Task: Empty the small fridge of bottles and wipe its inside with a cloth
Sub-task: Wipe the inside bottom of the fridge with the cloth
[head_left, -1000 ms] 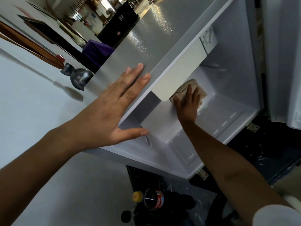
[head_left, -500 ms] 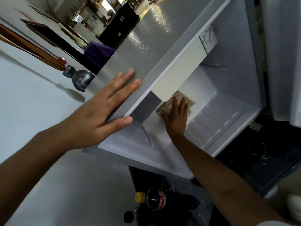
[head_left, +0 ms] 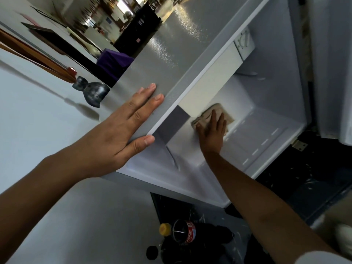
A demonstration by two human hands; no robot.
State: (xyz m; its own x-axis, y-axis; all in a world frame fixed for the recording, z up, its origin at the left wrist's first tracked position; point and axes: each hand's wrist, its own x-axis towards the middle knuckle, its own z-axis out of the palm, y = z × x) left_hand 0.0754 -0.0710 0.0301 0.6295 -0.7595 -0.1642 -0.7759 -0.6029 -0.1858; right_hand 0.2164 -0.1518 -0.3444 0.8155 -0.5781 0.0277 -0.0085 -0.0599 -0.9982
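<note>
Fridge (head_left: 276,115) stands open; the right hand (head_left: 211,133) presses a beige cloth (head_left: 223,113) flat-fingered against its inner back wall. Left hand (head_left: 122,128) rests flat, fingers straight, on the fridge's top edge. Bottles (head_left: 187,235) lie on the floor below.

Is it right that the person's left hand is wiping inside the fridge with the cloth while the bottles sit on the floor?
No, the right hand presses the cloth inside the fridge; the left hand rests on top. The head view shows it. The bottles are on the floor.
</note>
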